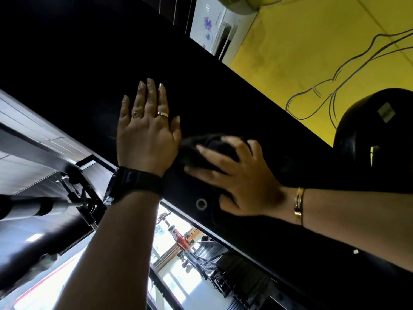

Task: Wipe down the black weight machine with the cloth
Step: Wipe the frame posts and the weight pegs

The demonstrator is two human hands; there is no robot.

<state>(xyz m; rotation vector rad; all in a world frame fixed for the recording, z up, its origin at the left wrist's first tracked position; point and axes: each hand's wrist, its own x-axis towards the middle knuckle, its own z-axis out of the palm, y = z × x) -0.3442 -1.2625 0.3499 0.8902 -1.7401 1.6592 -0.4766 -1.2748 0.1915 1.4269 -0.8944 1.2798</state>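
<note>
Head camera view, tilted, looking up along the black weight machine [93,54], whose broad flat panel runs diagonally across the scene and lies under both hands. The left hand [147,135] rests flat on the panel, fingers straight and close together, gripping nothing; it appears to brace the person. Just beside its thumb, the right hand [237,177] curls its fingers over the cloth [207,142] and presses it against the panel. The right hand is blurred, so a wiping stroke is probably in progress. Several things could go wrong from here. The cloth is nearly as dark as the panel, so missed patches would be hard to spot. The bunched cloth could slip from under the curled fingers if the pressure eases, since the surface appears upright. A stroke toward the left hand would run into it unless that hand shifts. The panel looks deep black, matte and smooth, with no dust or streaks that can be made out. The cloth is a crumpled dark wad, only partly visible past the right hand's fingertips. Just below the right hand's thumb, a small metal ring [201,204] is set in the panel, and the cloth might snag on it.
</note>
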